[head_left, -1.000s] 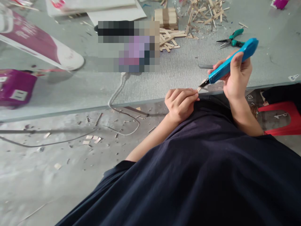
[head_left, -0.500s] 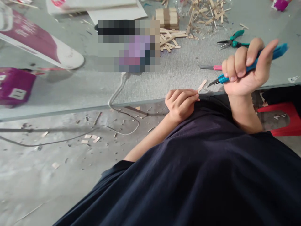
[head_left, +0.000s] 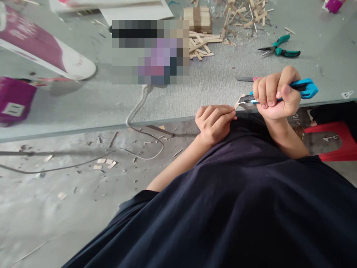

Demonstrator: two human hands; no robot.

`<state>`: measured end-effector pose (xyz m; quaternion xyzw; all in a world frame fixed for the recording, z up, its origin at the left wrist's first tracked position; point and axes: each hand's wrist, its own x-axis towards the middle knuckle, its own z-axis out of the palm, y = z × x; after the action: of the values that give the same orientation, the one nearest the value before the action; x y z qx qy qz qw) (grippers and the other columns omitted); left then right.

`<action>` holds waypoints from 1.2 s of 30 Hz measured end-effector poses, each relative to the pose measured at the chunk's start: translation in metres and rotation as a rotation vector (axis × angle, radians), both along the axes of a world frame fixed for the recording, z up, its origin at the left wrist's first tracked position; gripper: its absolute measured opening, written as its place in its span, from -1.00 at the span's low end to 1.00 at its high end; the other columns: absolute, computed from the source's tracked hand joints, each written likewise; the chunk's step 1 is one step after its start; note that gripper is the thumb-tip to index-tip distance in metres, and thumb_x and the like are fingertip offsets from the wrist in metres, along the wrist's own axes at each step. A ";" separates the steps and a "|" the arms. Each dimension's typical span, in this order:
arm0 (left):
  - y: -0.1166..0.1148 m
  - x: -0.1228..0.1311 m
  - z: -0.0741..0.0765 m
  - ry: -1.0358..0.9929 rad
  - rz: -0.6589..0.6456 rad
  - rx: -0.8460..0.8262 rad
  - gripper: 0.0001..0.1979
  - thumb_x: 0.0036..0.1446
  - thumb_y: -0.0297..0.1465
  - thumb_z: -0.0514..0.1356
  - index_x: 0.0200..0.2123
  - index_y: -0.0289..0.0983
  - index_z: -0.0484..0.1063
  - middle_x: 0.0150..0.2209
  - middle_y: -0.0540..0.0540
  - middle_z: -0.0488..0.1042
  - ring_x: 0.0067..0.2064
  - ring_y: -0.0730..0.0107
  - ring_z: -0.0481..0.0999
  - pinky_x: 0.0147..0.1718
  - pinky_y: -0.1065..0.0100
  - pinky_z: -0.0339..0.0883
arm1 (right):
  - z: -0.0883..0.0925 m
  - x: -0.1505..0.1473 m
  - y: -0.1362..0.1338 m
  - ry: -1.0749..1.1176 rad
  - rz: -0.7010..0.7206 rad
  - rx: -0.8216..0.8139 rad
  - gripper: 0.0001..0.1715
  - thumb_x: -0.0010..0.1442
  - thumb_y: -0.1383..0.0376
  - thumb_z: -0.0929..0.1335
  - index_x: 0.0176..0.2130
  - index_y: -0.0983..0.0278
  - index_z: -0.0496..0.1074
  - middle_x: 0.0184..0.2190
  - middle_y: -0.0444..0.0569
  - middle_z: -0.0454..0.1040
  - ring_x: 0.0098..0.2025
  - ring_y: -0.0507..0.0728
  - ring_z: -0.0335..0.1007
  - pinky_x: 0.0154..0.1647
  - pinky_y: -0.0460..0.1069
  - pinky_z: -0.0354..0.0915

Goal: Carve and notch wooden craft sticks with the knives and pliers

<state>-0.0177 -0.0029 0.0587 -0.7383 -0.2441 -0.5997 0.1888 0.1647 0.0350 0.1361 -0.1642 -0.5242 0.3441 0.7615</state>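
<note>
My left hand (head_left: 214,122) is curled at the table's front edge, pinching the near end of a thin wooden stick (head_left: 239,101) that pokes out to the right. My right hand (head_left: 275,96) is closed in a fist round a blue utility knife (head_left: 304,88). The knife lies almost level, its blade tip pointing left and meeting the stick's far end.
On the grey table (head_left: 212,85) lie green-handled pliers (head_left: 279,50), a pink-handled blade (head_left: 247,79), a block of stacked sticks (head_left: 197,19) and loose sticks (head_left: 200,44). A white cable (head_left: 139,108) hangs over the edge. Chips litter the floor. A red stool (head_left: 331,139) stands at right.
My right hand swung the knife up and away to the right, changed to a fist grip, then came back down and left, setting the blade against the stick. My left hand stayed put.
</note>
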 end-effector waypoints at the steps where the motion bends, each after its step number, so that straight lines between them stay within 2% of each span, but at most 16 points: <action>1: 0.000 0.000 0.000 0.002 -0.003 0.000 -0.92 0.51 -0.41 0.40 -0.09 -0.10 0.61 -0.21 0.07 0.83 -0.21 0.33 0.83 -0.25 0.20 0.44 | 0.000 0.000 -0.001 -0.004 0.024 -0.010 -0.02 0.13 -0.32 0.54 -0.49 0.14 -0.15 -0.81 -0.38 -0.28 -0.81 -0.04 -0.30 -0.74 0.00 -0.03; 3: 0.000 0.000 0.000 -0.002 -0.011 -0.002 -0.92 0.51 -0.42 0.40 -0.10 -0.09 0.61 -0.20 0.07 0.83 -0.21 0.32 0.83 -0.25 0.20 0.44 | 0.001 -0.001 -0.002 -0.003 0.088 0.008 -0.06 0.17 -0.25 0.54 -0.49 0.14 -0.15 -0.82 -0.39 -0.27 -0.82 -0.05 -0.30 -0.73 -0.01 -0.04; 8: -0.001 -0.001 0.000 -0.004 -0.011 -0.018 -0.91 0.51 -0.41 0.40 -0.10 -0.08 0.61 -0.20 0.07 0.83 -0.21 0.32 0.83 -0.25 0.18 0.43 | 0.009 -0.003 -0.001 -0.006 0.233 0.185 -0.13 0.31 -0.10 0.53 -0.49 0.14 -0.13 -0.85 -0.47 -0.20 -0.87 -0.10 -0.34 -0.75 -0.09 -0.09; 12: -0.001 -0.001 0.001 -0.002 -0.017 -0.036 -0.90 0.51 -0.43 0.38 -0.09 -0.08 0.61 -0.19 0.08 0.83 -0.20 0.32 0.83 -0.25 0.18 0.45 | 0.018 -0.002 -0.002 -0.050 0.315 0.089 -0.06 0.23 -0.13 0.58 -0.51 0.14 -0.14 -0.84 -0.51 -0.14 -0.86 -0.13 -0.29 -0.71 -0.15 -0.01; 15: -0.002 -0.002 0.000 0.001 -0.032 -0.034 -0.89 0.49 -0.45 0.39 -0.08 -0.09 0.62 -0.19 0.06 0.83 -0.18 0.34 0.81 -0.24 0.18 0.44 | 0.025 -0.006 -0.008 -0.003 0.342 -0.024 -0.05 0.10 -0.08 0.63 -0.55 0.14 -0.15 -0.85 -0.46 -0.15 -0.85 -0.10 -0.35 -0.75 -0.10 -0.11; 17: -0.002 -0.004 -0.003 0.003 -0.021 -0.044 -0.92 0.50 -0.42 0.39 -0.09 -0.09 0.63 -0.19 0.06 0.83 -0.18 0.34 0.81 -0.23 0.17 0.43 | 0.030 -0.011 -0.013 0.031 0.307 -0.098 -0.11 0.15 -0.06 0.59 -0.55 0.13 -0.12 -0.83 -0.43 -0.16 -0.81 -0.08 -0.39 -0.75 -0.05 -0.18; 19: -0.002 -0.006 -0.007 0.021 0.016 -0.075 -0.92 0.53 -0.36 0.36 -0.12 -0.07 0.64 -0.20 0.06 0.83 -0.19 0.31 0.81 -0.22 0.15 0.44 | 0.034 -0.015 -0.016 0.061 0.259 -0.160 -0.16 0.29 -0.08 0.52 -0.53 0.13 -0.10 -0.79 -0.39 -0.15 -0.77 -0.05 -0.40 -0.71 -0.01 -0.21; 22: -0.001 -0.008 -0.011 0.065 0.062 -0.131 -0.84 0.57 -0.30 0.31 -0.16 -0.05 0.67 -0.22 0.04 0.83 -0.19 0.26 0.81 -0.19 0.13 0.46 | 0.032 -0.015 -0.015 0.102 0.199 -0.239 -0.10 0.42 -0.20 0.46 -0.50 0.16 -0.12 -0.74 -0.35 -0.16 -0.71 -0.03 -0.41 -0.64 0.03 -0.19; 23: -0.001 -0.009 -0.012 0.069 0.063 -0.136 -0.84 0.57 -0.30 0.32 -0.16 -0.05 0.67 -0.22 0.04 0.83 -0.19 0.26 0.81 -0.19 0.13 0.46 | 0.030 -0.015 -0.014 0.119 0.170 -0.277 -0.04 0.38 -0.29 0.47 -0.50 0.16 -0.14 -0.74 -0.34 -0.17 -0.69 -0.02 -0.41 -0.63 0.05 -0.17; 25: -0.001 -0.009 -0.013 0.046 0.037 -0.127 -0.87 0.55 -0.31 0.34 -0.15 -0.05 0.67 -0.22 0.04 0.83 -0.19 0.26 0.81 -0.19 0.13 0.46 | 0.026 -0.013 -0.009 0.171 0.081 -0.354 0.11 0.13 -0.52 0.52 -0.50 0.16 -0.17 -0.75 -0.31 -0.19 -0.65 0.00 -0.43 -0.64 0.08 -0.15; 27: -0.001 -0.009 -0.013 0.012 -0.006 -0.123 -0.92 0.52 -0.34 0.37 -0.12 -0.03 0.67 -0.21 0.04 0.83 -0.19 0.26 0.81 -0.19 0.13 0.45 | 0.023 -0.013 -0.007 0.213 0.004 -0.405 0.20 -0.07 -0.60 0.54 -0.49 0.15 -0.18 -0.75 -0.28 -0.18 -0.62 0.02 -0.42 -0.64 0.10 -0.12; 28: 0.000 -0.008 -0.013 0.002 -0.017 -0.131 -0.92 0.50 -0.35 0.38 -0.11 -0.03 0.67 -0.20 0.04 0.83 -0.18 0.26 0.81 -0.19 0.13 0.45 | 0.022 -0.014 -0.007 0.221 -0.023 -0.409 0.20 -0.06 -0.61 0.54 -0.48 0.16 -0.18 -0.74 -0.27 -0.15 -0.62 0.03 -0.40 -0.64 0.11 -0.10; 32: 0.000 -0.009 -0.016 0.030 0.020 -0.187 -0.89 0.51 -0.34 0.37 -0.14 -0.01 0.69 -0.21 0.04 0.83 -0.18 0.23 0.82 -0.18 0.11 0.46 | 0.027 -0.021 -0.014 0.184 -0.142 -0.406 0.06 0.27 -0.61 0.33 -0.44 0.15 -0.18 -0.68 -0.24 -0.06 -0.64 0.04 -0.21 -0.61 0.10 -0.03; 36: 0.000 -0.008 -0.014 0.003 -0.026 -0.160 -0.90 0.48 -0.39 0.39 -0.09 -0.01 0.67 -0.19 0.06 0.84 -0.17 0.26 0.82 -0.19 0.13 0.44 | 0.030 -0.026 -0.016 0.209 -0.248 -0.434 0.04 0.20 -0.68 0.26 -0.45 0.13 -0.11 -0.66 -0.24 0.00 -0.63 0.05 -0.07 -0.58 0.10 0.04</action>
<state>-0.0259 -0.0033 0.0448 -0.7550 -0.2815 -0.5796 0.1217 0.1391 0.0186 0.1663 -0.3502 -0.3327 0.3676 0.7947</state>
